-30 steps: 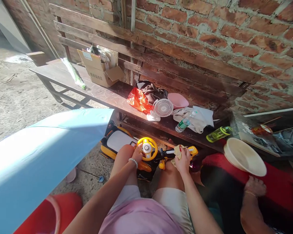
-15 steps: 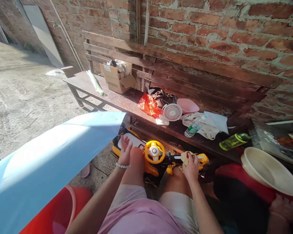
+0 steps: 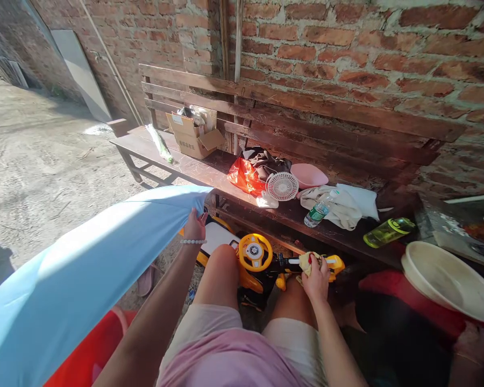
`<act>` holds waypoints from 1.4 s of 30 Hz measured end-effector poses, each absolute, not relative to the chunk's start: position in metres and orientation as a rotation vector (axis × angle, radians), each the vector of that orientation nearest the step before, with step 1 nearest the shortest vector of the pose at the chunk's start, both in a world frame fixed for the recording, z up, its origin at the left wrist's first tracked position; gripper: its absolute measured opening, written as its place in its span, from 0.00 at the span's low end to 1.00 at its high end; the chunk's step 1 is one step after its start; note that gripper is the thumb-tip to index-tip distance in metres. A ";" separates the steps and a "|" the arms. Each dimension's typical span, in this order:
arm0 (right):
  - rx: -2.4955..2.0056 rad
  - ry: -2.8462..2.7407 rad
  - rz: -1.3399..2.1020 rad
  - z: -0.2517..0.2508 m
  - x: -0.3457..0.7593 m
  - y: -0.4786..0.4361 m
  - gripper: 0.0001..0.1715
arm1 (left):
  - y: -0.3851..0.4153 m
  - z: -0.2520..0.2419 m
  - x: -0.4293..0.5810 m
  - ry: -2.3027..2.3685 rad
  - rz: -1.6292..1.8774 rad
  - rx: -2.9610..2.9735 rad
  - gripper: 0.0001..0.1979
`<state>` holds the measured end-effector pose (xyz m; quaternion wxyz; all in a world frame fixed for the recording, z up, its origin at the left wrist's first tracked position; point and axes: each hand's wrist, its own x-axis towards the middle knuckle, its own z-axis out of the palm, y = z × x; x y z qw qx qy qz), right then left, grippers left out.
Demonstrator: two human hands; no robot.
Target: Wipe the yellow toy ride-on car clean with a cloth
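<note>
Light blue sheet [image 3: 76, 269]: long axis slants from lower left up to a corner near the worktop [image 3: 210, 169]. Left hand [image 3: 194, 226] pinches that corner, fingers closed on the fabric. Yellow toy car [image 3: 262, 263] on the ground under the worktop's edge, lengthwise left to right, steering wheel up. Right hand [image 3: 317, 277] clenched on a crumpled cloth [image 3: 306, 260] pressed to the car's right end.
</note>
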<state>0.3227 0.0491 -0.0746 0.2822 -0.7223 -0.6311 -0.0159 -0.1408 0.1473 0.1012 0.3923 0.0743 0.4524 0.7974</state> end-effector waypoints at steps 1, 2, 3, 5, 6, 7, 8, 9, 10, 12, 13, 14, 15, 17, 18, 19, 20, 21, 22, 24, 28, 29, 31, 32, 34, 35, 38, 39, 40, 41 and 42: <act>-1.933 -1.692 -0.045 -0.075 0.323 0.049 0.39 | 0.148 0.104 -0.137 1.155 2.000 0.165 0.06; -1.933 -1.694 -0.049 -0.076 0.323 0.049 0.40 | 0.148 0.107 -0.133 1.164 1.978 0.149 0.06; -1.932 -1.696 -0.051 -0.076 0.323 0.049 0.40 | 0.148 0.110 -0.129 1.165 1.960 0.147 0.04; -1.933 -1.700 -0.052 -0.077 0.323 0.048 0.41 | 0.149 0.114 -0.123 1.141 1.926 0.187 0.02; -1.933 -1.702 -0.052 -0.076 0.323 0.048 0.41 | 0.149 0.117 -0.120 1.127 1.902 0.214 0.03; -1.933 -1.705 -0.050 -0.076 0.323 0.047 0.41 | 0.149 0.119 -0.117 1.119 1.875 0.239 0.05; -1.932 -1.707 -0.046 -0.075 0.322 0.046 0.41 | 0.149 0.121 -0.113 1.118 1.851 0.265 0.07; -1.932 -1.707 -0.040 -0.074 0.322 0.046 0.41 | 0.149 0.123 -0.110 1.122 1.834 0.292 0.09; -1.930 -1.707 -0.032 -0.073 0.321 0.045 0.41 | 0.148 0.125 -0.107 1.131 1.825 0.322 0.11; -1.927 -1.707 -0.014 -0.072 0.321 0.044 0.41 | 0.147 0.127 -0.100 1.141 1.811 0.388 0.14; -1.925 -1.707 -0.007 -0.071 0.321 0.044 0.41 | 0.145 0.127 -0.097 1.141 1.803 0.420 0.15; -1.923 -1.706 0.001 -0.071 0.322 0.044 0.42 | 0.144 0.126 -0.093 1.141 1.793 0.444 0.15; -1.921 -1.706 0.009 -0.072 0.323 0.043 0.42 | 0.142 0.125 -0.089 1.144 1.781 0.455 0.16; -1.916 -1.720 0.036 -0.072 0.326 0.043 0.42 | 0.137 0.120 -0.082 1.158 1.769 0.442 0.17; -1.912 -1.734 0.052 -0.073 0.328 0.043 0.42 | 0.134 0.117 -0.079 1.167 1.767 0.427 0.18; -1.910 -1.748 0.064 -0.073 0.329 0.042 0.42 | 0.131 0.114 -0.076 1.175 1.763 0.409 0.18; -1.911 -1.756 0.070 -0.073 0.330 0.041 0.42 | 0.128 0.110 -0.073 1.182 1.758 0.390 0.18; -1.915 -1.756 0.070 -0.073 0.330 0.041 0.42 | 0.124 0.105 -0.070 1.183 1.753 0.379 0.19; -1.920 -1.750 0.066 -0.073 0.330 0.040 0.42 | 0.121 0.099 -0.068 1.183 1.749 0.376 0.18; -1.929 -1.734 0.060 -0.071 0.328 0.039 0.42 | 0.115 0.086 -0.064 1.177 1.754 0.410 0.19; -1.934 -1.726 0.081 -0.068 0.325 0.038 0.41 | 0.100 0.051 -0.050 1.261 1.641 0.682 0.31; -1.932 -1.719 0.090 -0.068 0.325 0.038 0.40 | 0.095 0.040 -0.044 1.329 1.547 0.788 0.33; -1.913 -1.693 0.111 -0.066 0.324 0.036 0.40 | 0.085 0.018 -0.030 1.496 1.272 1.086 0.36; -1.898 -1.671 0.119 -0.065 0.323 0.034 0.39 | 0.079 0.008 -0.023 1.512 1.214 1.142 0.37; -1.860 -1.609 0.120 -0.060 0.322 0.030 0.38 | 0.070 -0.012 -0.008 1.611 1.011 1.367 0.41; -1.838 -1.577 0.110 -0.057 0.321 0.029 0.38 | 0.068 -0.020 -0.002 1.693 0.862 1.491 0.43; -1.762 -1.526 0.074 -0.042 0.316 0.034 0.35 | 0.066 -0.037 0.010 1.864 0.461 1.740 0.45; -1.740 -1.524 0.069 -0.038 0.312 0.040 0.34 | 0.068 -0.039 0.011 1.883 0.359 1.788 0.45; -1.723 -1.530 0.072 -0.033 0.308 0.047 0.33 | 0.070 -0.040 0.011 1.882 0.270 1.831 0.45; -1.716 -1.548 0.085 -0.030 0.302 0.055 0.31 | 0.071 -0.040 0.011 1.869 0.197 1.871 0.45; -1.721 -1.588 0.108 -0.027 0.295 0.064 0.29 | 0.073 -0.039 0.009 1.852 0.140 1.905 0.45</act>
